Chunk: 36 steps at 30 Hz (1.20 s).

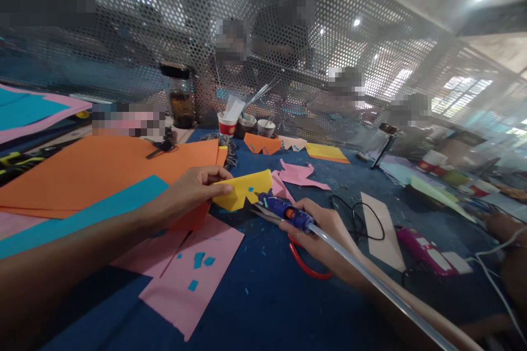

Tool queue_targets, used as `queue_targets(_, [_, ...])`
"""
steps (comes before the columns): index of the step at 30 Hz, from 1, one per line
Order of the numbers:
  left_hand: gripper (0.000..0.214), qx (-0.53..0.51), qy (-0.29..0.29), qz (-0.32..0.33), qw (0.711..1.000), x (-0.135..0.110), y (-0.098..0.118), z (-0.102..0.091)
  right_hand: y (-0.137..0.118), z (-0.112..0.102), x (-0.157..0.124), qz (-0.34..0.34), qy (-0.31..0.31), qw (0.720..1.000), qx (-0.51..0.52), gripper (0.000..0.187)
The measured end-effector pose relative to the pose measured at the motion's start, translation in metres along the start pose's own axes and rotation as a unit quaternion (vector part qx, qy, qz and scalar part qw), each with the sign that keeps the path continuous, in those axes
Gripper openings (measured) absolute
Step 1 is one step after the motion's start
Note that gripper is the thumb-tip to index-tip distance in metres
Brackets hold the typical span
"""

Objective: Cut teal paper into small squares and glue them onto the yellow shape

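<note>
My left hand [206, 185] pinches the left end of a folded yellow paper piece [239, 189] with notches along its lower edge and a small blue square stuck on it. My right hand [315, 225] grips a blue hot glue gun [284, 209], a long clear glue stick [370, 279] trailing from its back. Its nozzle meets or nearly meets the yellow paper close to the blue square. Red-handled scissors [307, 269] lie under my right hand, partly hidden. Below, small blue paper scraps [199, 259] rest on a pink sheet [177, 304].
Large orange sheets [102, 170] cover the left side. Behind are notched orange paper [263, 145], pink cut-outs [300, 173], paper cups [226, 125] and a jar [181, 98]. A magenta power strip [426, 252] and a co-worker's hand [502, 225] are at right. Perforated metal mesh [144, 27] stands behind.
</note>
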State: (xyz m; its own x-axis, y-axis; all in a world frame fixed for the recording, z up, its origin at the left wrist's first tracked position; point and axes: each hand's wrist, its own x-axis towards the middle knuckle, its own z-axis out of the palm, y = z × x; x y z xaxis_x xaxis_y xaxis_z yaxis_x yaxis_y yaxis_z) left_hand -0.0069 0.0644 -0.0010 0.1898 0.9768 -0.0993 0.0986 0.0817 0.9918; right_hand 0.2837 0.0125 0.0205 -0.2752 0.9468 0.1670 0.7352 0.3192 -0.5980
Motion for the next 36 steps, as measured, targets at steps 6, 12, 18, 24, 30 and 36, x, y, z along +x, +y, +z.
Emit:
queue_targets(6, [0.032,0.011,0.003,-0.001,1.000,-0.0010,0.0010,0.0000,-0.0032,-0.0023,0.0000,0.001,-0.005,1.000,-0.006,0.021])
queue_targets(12, [0.028,0.010,0.001,0.002,1.000,-0.0023,0.0028,0.0006,-0.0037,-0.0033,0.0000,0.009,-0.007,1.000,-0.010,0.022])
queue_targets(18, [0.027,0.017,0.002,0.001,1.000,-0.0039,0.0061,0.0018,-0.0057,-0.0039,-0.0009,0.011,-0.006,1.000,-0.015,0.023])
queue_targets(24, [0.030,0.027,0.003,0.004,1.000,-0.0029,0.0056,0.0014,-0.0079,-0.0037,-0.0005,0.014,-0.006,1.000,-0.003,0.023])
queue_targets(30, [0.030,0.023,-0.003,0.002,1.000,-0.0016,0.0025,-0.0004,-0.0078,-0.0047,-0.0008,0.021,-0.006,1.000,-0.009,0.022])
queue_targets(36, [0.029,0.024,0.004,-0.002,1.000,-0.0030,0.0072,0.0014,-0.0072,-0.0048,-0.0007,0.018,-0.010,1.000,-0.019,0.024])
